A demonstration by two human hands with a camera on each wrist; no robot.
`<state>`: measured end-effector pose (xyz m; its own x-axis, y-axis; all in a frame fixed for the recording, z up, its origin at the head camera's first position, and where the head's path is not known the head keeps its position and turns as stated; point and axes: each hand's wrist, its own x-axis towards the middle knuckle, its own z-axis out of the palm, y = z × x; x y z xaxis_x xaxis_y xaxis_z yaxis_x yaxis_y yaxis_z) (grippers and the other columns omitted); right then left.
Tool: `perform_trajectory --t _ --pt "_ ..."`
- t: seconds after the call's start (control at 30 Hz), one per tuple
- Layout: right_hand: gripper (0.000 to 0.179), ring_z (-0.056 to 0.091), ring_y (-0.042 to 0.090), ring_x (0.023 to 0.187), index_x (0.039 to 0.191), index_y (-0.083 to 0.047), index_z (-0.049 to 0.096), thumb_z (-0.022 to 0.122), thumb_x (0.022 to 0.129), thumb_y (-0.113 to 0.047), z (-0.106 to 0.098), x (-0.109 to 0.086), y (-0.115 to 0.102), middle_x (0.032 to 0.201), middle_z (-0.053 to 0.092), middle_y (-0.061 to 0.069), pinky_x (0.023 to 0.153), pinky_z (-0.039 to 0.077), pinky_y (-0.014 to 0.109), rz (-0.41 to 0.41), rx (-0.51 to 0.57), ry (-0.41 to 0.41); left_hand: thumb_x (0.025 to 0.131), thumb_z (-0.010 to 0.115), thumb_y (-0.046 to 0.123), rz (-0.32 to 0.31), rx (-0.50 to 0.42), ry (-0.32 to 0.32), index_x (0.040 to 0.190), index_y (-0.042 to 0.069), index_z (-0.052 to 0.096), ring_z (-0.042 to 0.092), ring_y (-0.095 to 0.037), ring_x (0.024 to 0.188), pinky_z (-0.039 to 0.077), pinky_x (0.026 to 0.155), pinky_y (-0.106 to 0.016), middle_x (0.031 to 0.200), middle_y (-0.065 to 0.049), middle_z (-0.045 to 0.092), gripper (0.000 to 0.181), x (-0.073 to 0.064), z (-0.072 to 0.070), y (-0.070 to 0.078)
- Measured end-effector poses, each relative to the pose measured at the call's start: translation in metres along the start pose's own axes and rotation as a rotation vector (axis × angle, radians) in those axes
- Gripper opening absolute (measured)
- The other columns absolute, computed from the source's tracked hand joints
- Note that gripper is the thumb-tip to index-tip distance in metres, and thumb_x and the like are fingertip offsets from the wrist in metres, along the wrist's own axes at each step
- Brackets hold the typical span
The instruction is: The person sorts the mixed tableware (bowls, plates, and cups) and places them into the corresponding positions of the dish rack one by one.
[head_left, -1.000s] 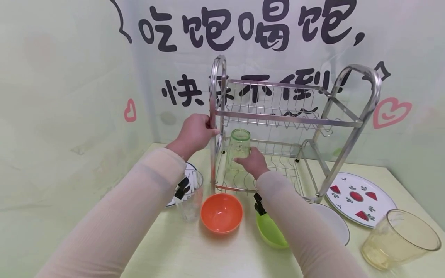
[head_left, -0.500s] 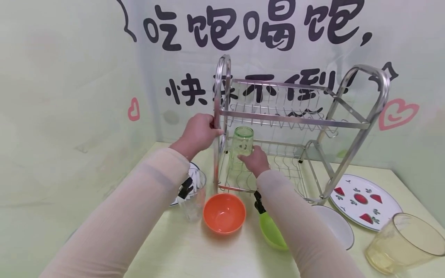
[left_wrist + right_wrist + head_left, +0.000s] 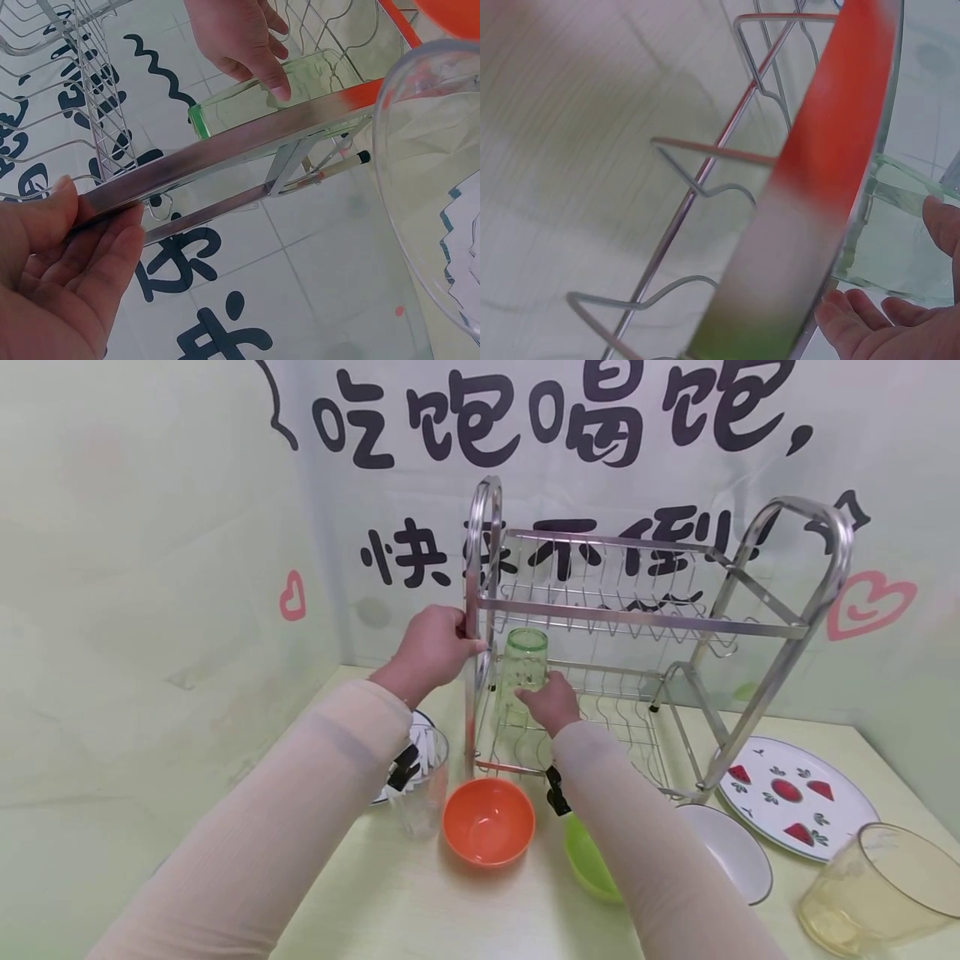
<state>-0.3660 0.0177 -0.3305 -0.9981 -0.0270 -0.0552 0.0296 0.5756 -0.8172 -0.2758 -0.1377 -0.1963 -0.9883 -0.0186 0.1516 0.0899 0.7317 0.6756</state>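
Note:
In the head view my left hand (image 3: 431, 647) grips the left upright of a two-tier steel dish rack (image 3: 645, 617). The left wrist view shows the thumb and fingers on opposite sides of that upright (image 3: 217, 159). My right hand (image 3: 553, 702) reaches into the lower tier and holds a pale green drinking glass (image 3: 525, 660), its thick base upward. In the right wrist view the thumb lies on one side of the glass (image 3: 904, 247) and the fingers on the other. Whether its mouth touches the wires cannot be made out.
An orange bowl (image 3: 488, 822), a green bowl (image 3: 588, 860) and a white plate (image 3: 723, 847) lie before the rack. At right are a watermelon-patterned plate (image 3: 787, 789) and a tilted yellow cup (image 3: 847, 893). A clear cup (image 3: 427, 806) stands at left, beside another plate.
The whole scene has shifted slightly right in the head view. The green glass sits a little higher and slightly nearer the left upright. My left hand keeps its grip on the rack.

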Motion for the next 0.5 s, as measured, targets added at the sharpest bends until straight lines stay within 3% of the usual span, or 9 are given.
perform_trajectory --t 0.5 --pt "0.070 0.039 0.041 0.132 0.147 0.006 0.023 0.056 0.098 -0.031 -0.0005 0.0053 -0.0003 0.148 0.035 0.026 0.108 0.036 0.049 0.008 -0.018 0.011 0.093 0.065 0.014 -0.002 -0.021 0.003 0.095 -0.002 0.064 0.052 -0.021 0.078 0.044 0.068 -0.031 0.090 -0.013 0.064 0.016 -0.0003 0.0012 -0.0016"
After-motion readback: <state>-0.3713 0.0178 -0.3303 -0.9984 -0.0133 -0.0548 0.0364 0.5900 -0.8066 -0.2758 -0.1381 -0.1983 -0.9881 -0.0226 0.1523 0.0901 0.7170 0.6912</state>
